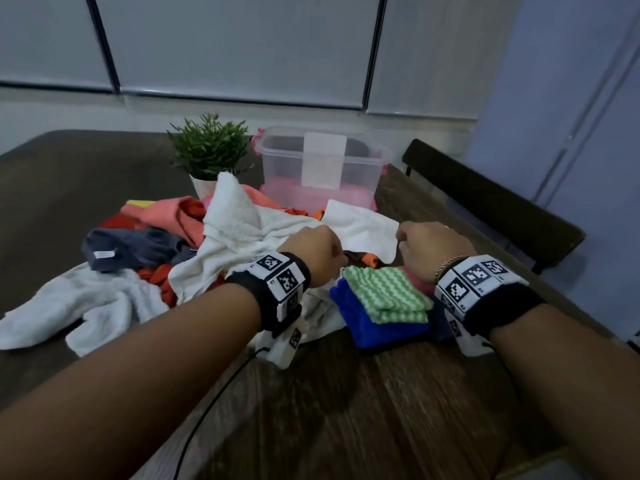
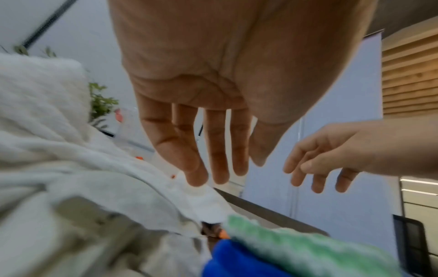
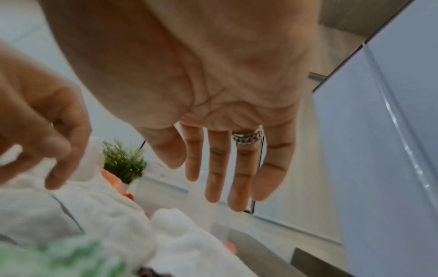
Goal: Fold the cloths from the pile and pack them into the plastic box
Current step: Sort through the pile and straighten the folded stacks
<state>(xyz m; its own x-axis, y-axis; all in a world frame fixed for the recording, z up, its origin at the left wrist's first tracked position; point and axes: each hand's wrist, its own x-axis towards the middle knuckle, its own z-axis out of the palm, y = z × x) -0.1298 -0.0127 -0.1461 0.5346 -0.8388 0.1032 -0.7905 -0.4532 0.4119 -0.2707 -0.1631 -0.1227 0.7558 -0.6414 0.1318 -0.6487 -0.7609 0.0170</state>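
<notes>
A pile of cloths [image 1: 166,237] in white, orange, red and grey lies on the wooden table [image 1: 346,410]. A flat white cloth [image 1: 360,230] rests at the pile's right end. My left hand [image 1: 315,251] hovers over that cloth's near edge, fingers [image 2: 213,159] straight and empty; whether they touch it I cannot tell. My right hand [image 1: 429,247] is beside it, its fingers [image 3: 218,168] spread and holding nothing. A folded green-striped cloth [image 1: 384,296] sits on a folded blue one [image 1: 381,327] just below both hands. The clear plastic box [image 1: 318,168] stands behind the pile.
A potted plant [image 1: 207,147] stands left of the box, behind the pile. A dark chair back [image 1: 485,209] runs along the table's right edge. A black cable [image 1: 214,403] trails from my left wrist across the near table.
</notes>
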